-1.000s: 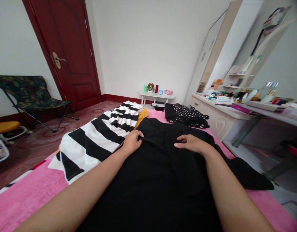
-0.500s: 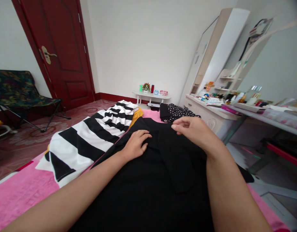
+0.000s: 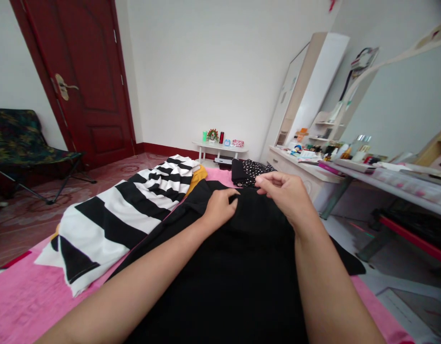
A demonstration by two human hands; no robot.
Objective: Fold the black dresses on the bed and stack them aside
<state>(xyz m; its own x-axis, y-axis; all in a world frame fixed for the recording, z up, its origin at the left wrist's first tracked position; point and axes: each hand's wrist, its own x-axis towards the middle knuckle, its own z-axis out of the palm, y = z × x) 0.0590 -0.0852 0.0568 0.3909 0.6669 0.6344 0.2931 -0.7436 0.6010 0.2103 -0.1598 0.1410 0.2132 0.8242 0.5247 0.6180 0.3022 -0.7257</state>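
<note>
A long black garment [image 3: 213, 282] is spread over the pink bed cover in front of me. My left hand [image 3: 222, 208] is closed at the garment's far part, thumb and fingers bent around the cloth. To its right, my right hand [image 3: 287, 196] is raised slightly, thumb and fingertips pinched together at the garment's upper edge; the cloth between the fingertips is mostly hidden. Left of the garment lies a black-and-white striped garment [image 3: 123, 210], with mustard-yellow cloth [image 3: 197, 179] showing beneath it. Beyond my right hand sits a folded black polka-dot garment [image 3: 252, 172].
The pink cover [image 3: 23, 296] lies beneath the clothes. A low white table [image 3: 220, 145] with small items stands by the far wall. On the right are a cluttered dresser [image 3: 306, 165] and a desk [image 3: 414, 191]. A camouflage folding chair [image 3: 30, 143] stands near the red door [image 3: 87, 81].
My left hand has moved right, closer to my right hand, and its fingers have closed on the black cloth. The sleeve-like flap lying across the garment no longer shows there. The view has shifted slightly.
</note>
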